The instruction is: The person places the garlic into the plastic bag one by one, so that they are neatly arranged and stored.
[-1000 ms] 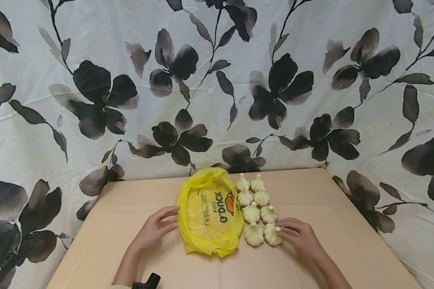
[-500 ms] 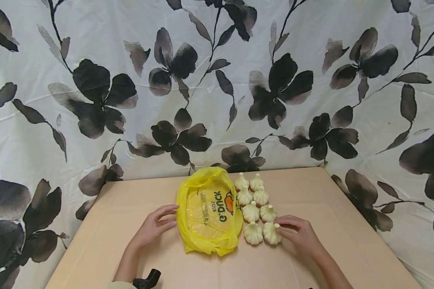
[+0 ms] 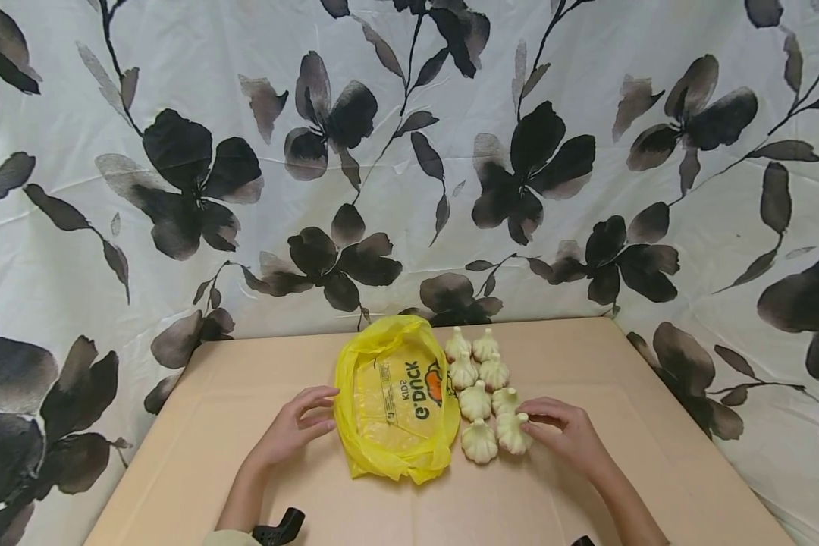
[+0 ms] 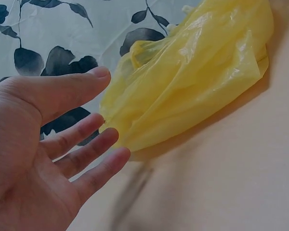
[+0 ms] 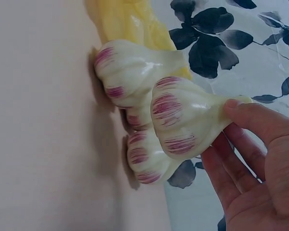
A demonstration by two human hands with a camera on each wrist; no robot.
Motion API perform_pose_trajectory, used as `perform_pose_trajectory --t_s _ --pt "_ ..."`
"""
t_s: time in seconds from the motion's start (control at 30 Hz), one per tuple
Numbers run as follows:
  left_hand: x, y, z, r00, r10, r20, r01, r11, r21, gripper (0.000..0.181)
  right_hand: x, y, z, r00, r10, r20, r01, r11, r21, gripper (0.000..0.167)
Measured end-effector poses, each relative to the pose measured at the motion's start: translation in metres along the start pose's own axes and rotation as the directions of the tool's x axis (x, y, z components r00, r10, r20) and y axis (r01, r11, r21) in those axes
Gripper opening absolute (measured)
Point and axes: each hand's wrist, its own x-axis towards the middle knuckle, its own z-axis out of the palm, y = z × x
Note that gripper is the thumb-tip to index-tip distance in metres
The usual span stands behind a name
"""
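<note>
My right hand pinches a white garlic bulb by its stem, between thumb and fingers. The right wrist view shows this bulb raised off the table, its purple-streaked base towards the camera. Other garlic bulbs stand in two columns just left of that hand. Beside them lies a yellow plastic bag with "G.DUCK KIDS" print and a loose, crumpled rim. My left hand is at the bag's left side, fingers loosely extended and gripping nothing. Its fingertips are at the bag's edge; whether they touch it I cannot tell.
A light brown tabletop carries everything. Behind it hangs a white cloth with dark flower prints, close to the far edge. A black wrist device shows by the left forearm.
The nearest bulb in the right column has risen slightly in my right hand and now overlaps the bulb behind it. My left hand and the yellow bag have stayed put.
</note>
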Motion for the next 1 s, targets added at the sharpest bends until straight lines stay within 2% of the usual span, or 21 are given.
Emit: perform_pose_trajectory --t_s 0.3,0.67,1.0 --pt "0.001 -0.001 0.002 1.000 -0.023 -0.011 0.023 1.000 0.019 0.051 0.013 -0.013 -0.002 0.999 -0.018 -0.039 0.019 1.000 0.005 0.023" --pt "-0.002 -0.004 0.006 1.000 0.028 -0.002 -0.028 1.000 -0.003 0.049 0.023 -0.022 0.002 0.999 -0.007 -0.036 0.008 1.000 0.012 0.022" --pt "0.000 -0.001 0.005 0.999 0.022 -0.024 -0.021 0.999 0.050 0.049 0.036 -0.023 0.006 1.000 -0.004 -0.017 0.004 1.000 0.004 0.022"
